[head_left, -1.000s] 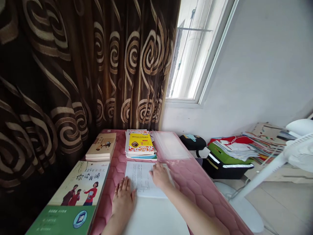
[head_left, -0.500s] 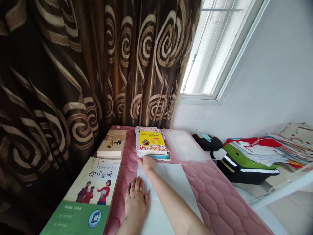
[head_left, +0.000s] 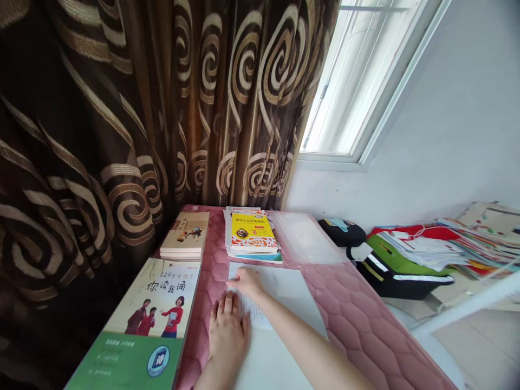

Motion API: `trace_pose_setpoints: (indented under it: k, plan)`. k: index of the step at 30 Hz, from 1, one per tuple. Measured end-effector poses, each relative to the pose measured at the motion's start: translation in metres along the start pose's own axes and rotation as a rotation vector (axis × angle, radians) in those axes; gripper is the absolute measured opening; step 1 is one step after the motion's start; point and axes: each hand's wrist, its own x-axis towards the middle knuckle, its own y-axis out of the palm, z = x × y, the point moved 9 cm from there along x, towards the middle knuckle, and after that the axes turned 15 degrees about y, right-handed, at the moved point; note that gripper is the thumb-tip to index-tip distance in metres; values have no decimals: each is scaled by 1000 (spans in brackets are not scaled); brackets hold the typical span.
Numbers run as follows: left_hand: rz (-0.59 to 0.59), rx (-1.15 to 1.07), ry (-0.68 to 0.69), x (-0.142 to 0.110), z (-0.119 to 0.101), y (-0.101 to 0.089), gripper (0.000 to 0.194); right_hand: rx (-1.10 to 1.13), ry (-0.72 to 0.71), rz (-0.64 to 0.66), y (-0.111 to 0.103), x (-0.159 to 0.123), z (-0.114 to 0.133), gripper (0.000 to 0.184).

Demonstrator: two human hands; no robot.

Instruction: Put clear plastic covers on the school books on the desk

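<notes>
An open white book (head_left: 280, 292) with faint print lies on the pink quilted mat, a crease running across it. Along its left edge my left hand (head_left: 228, 333) rests flat, fingers stretched forward. My right hand (head_left: 247, 283) is closed at the book's far left corner, its fingers curled and a digit pointing left over the edge. The right forearm crosses the pages and hides part of them. To the left lies a large green and white book (head_left: 142, 319) with figures on its cover. A stack with a yellow-covered book (head_left: 252, 227) on top sits just beyond the right hand.
Small tan books (head_left: 184, 233) are piled at the far left. Clear plastic sheets (head_left: 309, 238) lie at the far right of the pink mat (head_left: 349, 319). Past the mat are a black case (head_left: 343, 233), a green and black box (head_left: 402, 271) and piled papers. A patterned curtain (head_left: 244, 108) hangs behind.
My right hand has come slightly nearer along the book's left edge, away from the yellow-topped stack, and its fingers are more curled. My left hand stays nearly in place. The view has shifted slightly.
</notes>
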Motion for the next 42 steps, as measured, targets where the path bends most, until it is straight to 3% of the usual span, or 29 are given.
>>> trace_pose_setpoints:
  k: [6, 11, 18, 23, 28, 34, 38, 42]
  plan:
    - [-12, 24, 5, -2, 0, -2, 48, 24, 118, -109, -11, 29, 7, 44]
    - [-17, 39, 7, -1, 1, -2, 47, 55, 71, -180, -8, 13, 8, 35]
    - [11, 24, 6, 0, -1, -2, 47, 68, -22, -134, 0, -28, -9, 26]
    - [14, 34, -4, 0, 0, -2, 46, 39, 15, -110, -5, -12, -6, 36]
    - [-13, 43, 27, 0, 0, -2, 46, 26, 87, -166, -11, 16, 4, 47]
    - [-21, 47, 23, -1, 2, 1, 46, 50, 14, -229, -9, 1, 14, 30]
    - [-24, 48, 20, 0, 1, -1, 45, 70, -163, -169, -7, -35, -7, 25]
    - [-37, 79, 49, 1, -1, -8, 45, 93, -313, -88, -15, -70, -71, 41]
